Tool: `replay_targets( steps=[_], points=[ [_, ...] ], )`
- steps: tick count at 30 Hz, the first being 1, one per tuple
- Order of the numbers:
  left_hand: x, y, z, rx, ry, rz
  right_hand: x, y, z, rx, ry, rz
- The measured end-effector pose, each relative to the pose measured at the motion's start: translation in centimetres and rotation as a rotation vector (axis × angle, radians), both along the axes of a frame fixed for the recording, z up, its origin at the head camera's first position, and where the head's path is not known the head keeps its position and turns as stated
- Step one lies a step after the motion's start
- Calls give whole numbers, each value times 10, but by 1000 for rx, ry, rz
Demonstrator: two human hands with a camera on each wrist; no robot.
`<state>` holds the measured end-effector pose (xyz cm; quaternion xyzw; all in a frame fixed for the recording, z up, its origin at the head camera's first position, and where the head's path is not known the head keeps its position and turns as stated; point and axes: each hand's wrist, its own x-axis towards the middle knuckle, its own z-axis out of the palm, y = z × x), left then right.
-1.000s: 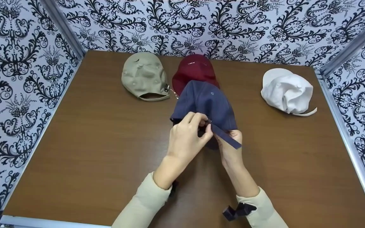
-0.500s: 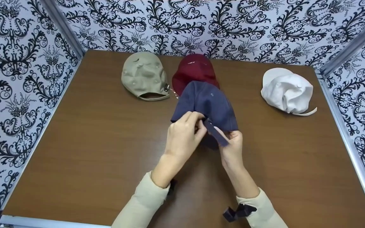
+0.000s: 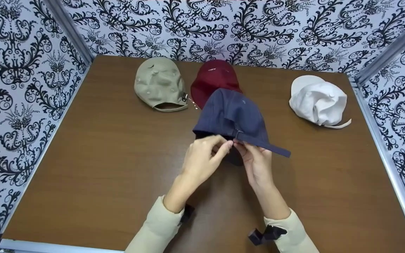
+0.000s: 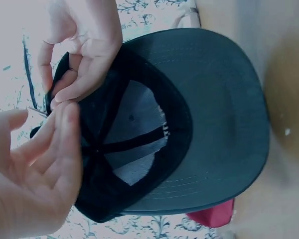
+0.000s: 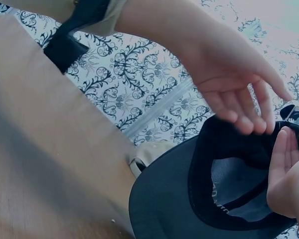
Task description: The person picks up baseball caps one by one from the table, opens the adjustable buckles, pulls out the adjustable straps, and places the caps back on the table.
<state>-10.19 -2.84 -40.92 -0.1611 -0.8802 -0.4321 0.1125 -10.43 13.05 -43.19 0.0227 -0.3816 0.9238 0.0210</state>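
A navy cap (image 3: 230, 112) is held up with its back opening toward me. Its strap (image 3: 276, 149) runs through a metal buckle (image 3: 237, 134), and the loose end points right. My left hand (image 3: 202, 158) is at the strap just left of the buckle, thumb and forefinger close together. My right hand (image 3: 257, 161) pinches the strap just below the buckle; in the left wrist view its fingers (image 4: 74, 79) curl round a dark strap piece. The dark brim (image 4: 224, 124) and the inside of the crown show in the left wrist view. The exact contact of my left fingertips is blurred.
Behind the navy cap lies a red cap (image 3: 216, 75), partly covered by it. A beige cap (image 3: 160, 84) rests to the left at the back, and a white cap (image 3: 320, 102) at the right. Patterned walls (image 3: 202, 28) enclose the brown table (image 3: 100, 168).
The strap's loose end has swung from pointing down right to lying further out to the right. My left hand has lowered slightly, and my right fingers have moved up toward the buckle.
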Motion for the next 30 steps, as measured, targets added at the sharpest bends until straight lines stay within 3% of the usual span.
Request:
replay_targets(
  steps=[4,8,14,17,20,24,30],
  points=[
    [-4,2,-11,48,-134,-98,0,1,1,-52,16,23],
    [-11,4,-24,238,-280,-194,-1,0,1,-83,19,31],
    [-19,3,-36,800,-547,-351,0,0,1,-89,19,38],
    [-21,2,-37,1101,-650,-372,0,1,0,-95,16,40],
    [-21,1,-34,1318,-686,-358,1,1,-1,-96,10,45],
    [-20,1,-28,1405,-676,-282,1,1,-1,-97,19,68],
    [-17,3,-24,1335,-657,-200,2,0,-1,-82,41,83]
  ],
)
